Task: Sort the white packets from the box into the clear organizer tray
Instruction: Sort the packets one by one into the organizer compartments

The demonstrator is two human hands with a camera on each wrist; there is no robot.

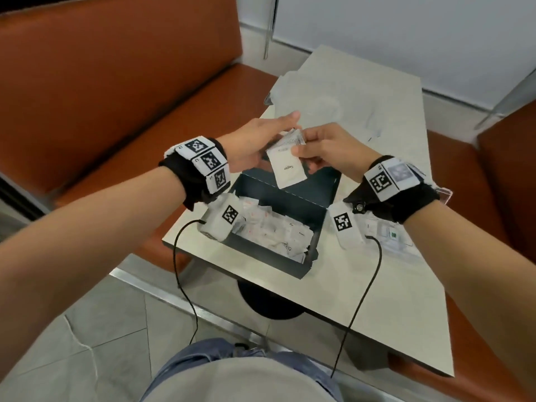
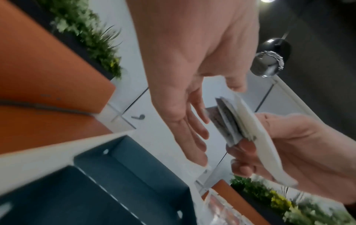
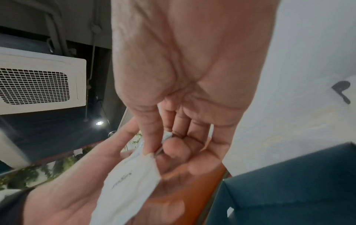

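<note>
The right hand [image 1: 324, 149] pinches a stack of white packets [image 1: 287, 158] at centre frame, above the dark box [image 1: 293, 204]. The left hand [image 1: 255, 143] has straight fingers beside the stack. The front packet's long axis runs downward, slightly tilted right.

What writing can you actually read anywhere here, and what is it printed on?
"Sugar": on the white packet hanging from the stack pinched in the right hand, printed upside down in the head view.
Packets in the dark box: small red and black print, too small to read.
Wristband markers: black-and-white square codes, no words.
Green-marked item under the right wrist: unreadable.
</note>
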